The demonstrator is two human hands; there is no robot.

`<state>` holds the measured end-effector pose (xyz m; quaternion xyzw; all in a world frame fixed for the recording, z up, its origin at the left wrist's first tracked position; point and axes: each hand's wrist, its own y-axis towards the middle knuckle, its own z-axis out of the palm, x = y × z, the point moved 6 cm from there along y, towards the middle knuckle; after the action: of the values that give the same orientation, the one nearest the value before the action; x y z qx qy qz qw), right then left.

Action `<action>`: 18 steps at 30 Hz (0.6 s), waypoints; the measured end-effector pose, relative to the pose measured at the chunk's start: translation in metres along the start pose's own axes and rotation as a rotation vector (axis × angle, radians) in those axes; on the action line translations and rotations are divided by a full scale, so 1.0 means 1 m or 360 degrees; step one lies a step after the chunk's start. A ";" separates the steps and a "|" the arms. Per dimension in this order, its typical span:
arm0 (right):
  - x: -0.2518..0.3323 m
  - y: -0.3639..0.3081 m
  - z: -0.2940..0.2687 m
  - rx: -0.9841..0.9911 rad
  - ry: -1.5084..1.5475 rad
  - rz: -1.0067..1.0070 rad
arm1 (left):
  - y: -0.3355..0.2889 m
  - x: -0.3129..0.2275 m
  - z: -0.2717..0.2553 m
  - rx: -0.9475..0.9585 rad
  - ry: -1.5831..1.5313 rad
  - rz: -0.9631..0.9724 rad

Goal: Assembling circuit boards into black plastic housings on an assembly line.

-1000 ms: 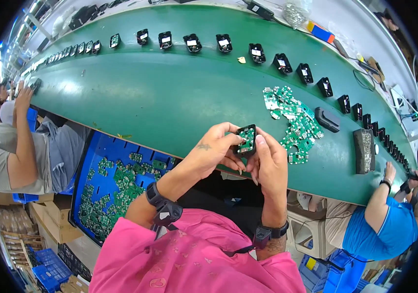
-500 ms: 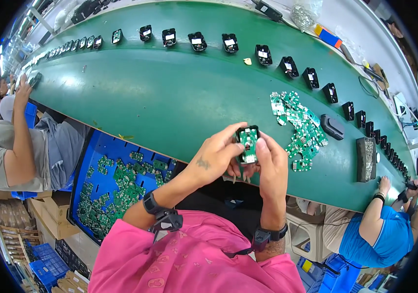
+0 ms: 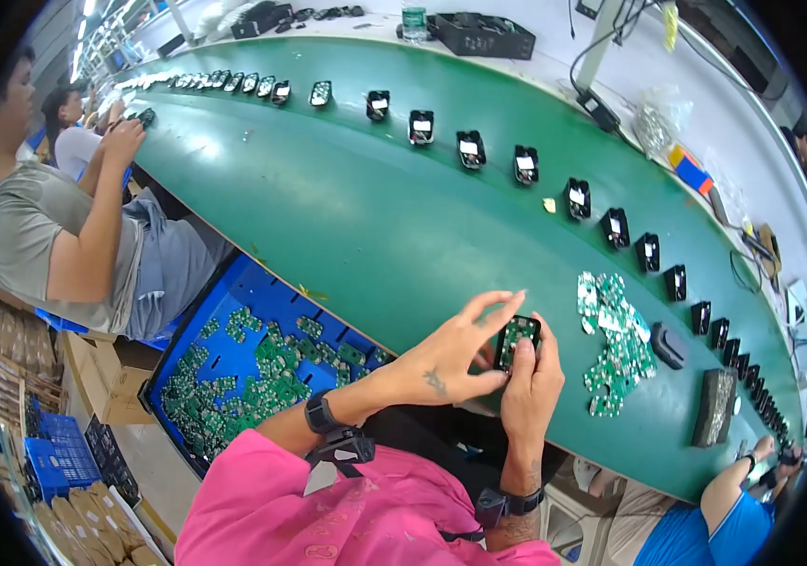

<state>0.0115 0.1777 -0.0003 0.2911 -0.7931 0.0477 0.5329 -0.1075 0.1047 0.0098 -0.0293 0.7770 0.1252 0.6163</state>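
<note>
Low and right of centre, a small black case (image 3: 517, 341) with a green board seated in it is sitting over the tabletop (image 3: 347, 217) edge. The right hand (image 3: 532, 389) is clamping it in its fingers; the left hand (image 3: 455, 357) is pinching its side, other fingers fanning apart. The smooth, hard shell could slip; uneven pressure could tilt the thin, stiff board. Loose boards (image 3: 615, 354) are lying just right.
</note>
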 end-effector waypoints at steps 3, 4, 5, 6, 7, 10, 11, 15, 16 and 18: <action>0.004 0.003 0.020 0.0158 -0.0047 0.0311 | 0.001 0.012 -0.016 0.0044 0.0389 0.0179; 0.006 0.006 0.023 0.0163 -0.0042 0.0298 | 0.004 0.009 -0.022 0.0029 0.0571 0.0282; 0.008 0.009 0.029 0.0227 0.0018 0.0262 | 0.007 0.008 -0.028 0.0044 0.0691 0.0224; 0.010 0.011 0.034 0.0290 0.0078 0.0229 | 0.009 0.011 -0.036 0.0038 0.0697 0.0226; 0.011 0.011 0.038 0.0268 0.0137 0.0210 | 0.009 0.019 -0.045 0.0033 0.0926 0.0201; -0.008 0.006 0.036 0.0199 -0.0041 0.0189 | 0.028 0.042 -0.108 -0.0073 0.1302 0.0234; -0.016 0.001 0.033 0.0144 -0.0023 0.0240 | 0.038 0.045 -0.147 -0.0193 0.1300 0.0287; -0.009 -0.010 0.038 0.0041 -0.0158 -0.0163 | 0.079 0.079 -0.319 -0.0725 0.1858 0.0613; -0.008 -0.007 0.039 0.0040 -0.0162 -0.0155 | 0.095 0.096 -0.356 -0.0718 0.1697 0.0277; -0.014 -0.001 0.041 0.0036 -0.0172 0.0055 | 0.119 0.111 -0.404 -0.0717 0.1802 0.0047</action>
<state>-0.0182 0.1663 -0.0303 0.2855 -0.8251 0.0500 0.4850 -0.5418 0.1385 0.0057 -0.2103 0.9386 0.2601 0.0842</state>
